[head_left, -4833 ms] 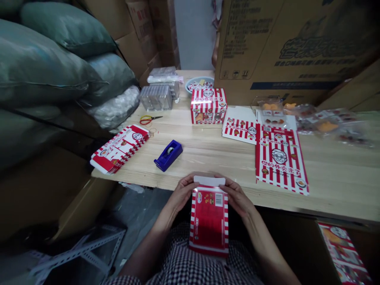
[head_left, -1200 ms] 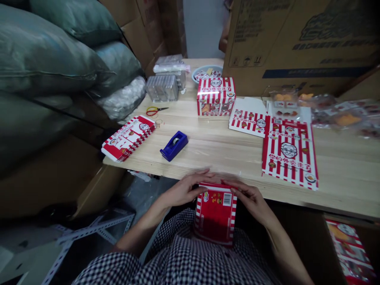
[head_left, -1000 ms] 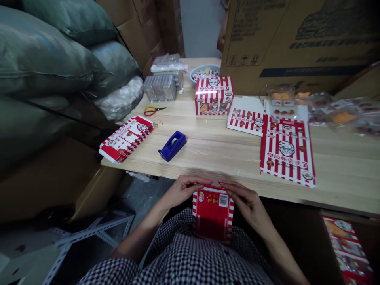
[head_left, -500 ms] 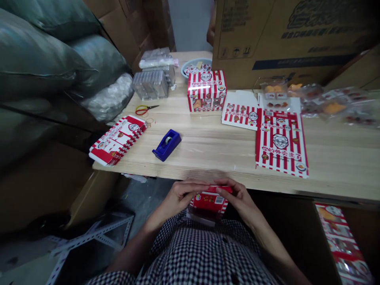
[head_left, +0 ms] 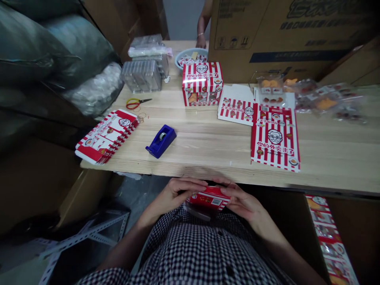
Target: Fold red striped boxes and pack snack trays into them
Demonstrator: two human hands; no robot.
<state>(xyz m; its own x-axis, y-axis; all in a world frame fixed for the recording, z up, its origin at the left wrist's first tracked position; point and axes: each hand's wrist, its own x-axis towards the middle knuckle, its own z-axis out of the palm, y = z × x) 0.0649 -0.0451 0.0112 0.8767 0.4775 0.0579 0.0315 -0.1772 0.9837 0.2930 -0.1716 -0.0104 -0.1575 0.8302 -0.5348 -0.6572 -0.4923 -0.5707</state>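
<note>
Low in front of my body, just off the table's front edge, I hold a red-and-white striped cardboard box [head_left: 212,201] with a barcode on it. My left hand [head_left: 177,192] grips its left end, thumb and fingers along the upper edge. At the right end, my right hand [head_left: 239,200] pinches the same edge between thumb and fingers. The underside of the box is dark and partly hidden against my checked clothing. On the table beyond lies a blue tape dispenser [head_left: 162,141]. A finished-looking striped box [head_left: 202,84] stands upright farther back.
Stacked flat cartons [head_left: 108,134] lie at the left, near scissors [head_left: 138,103]. Flat striped cartons [head_left: 275,138] and bagged toy food [head_left: 326,103] are on the right. Clear plastic cases [head_left: 141,75] and a bowl [head_left: 178,59] stand behind. A co-worker's hand [head_left: 201,40] is by a large carton [head_left: 285,35].
My right hand has shifted its fingers along the box's upper edge toward its right end. The co-worker's arm has come down by the bowl. The whole view has shifted slightly.
</note>
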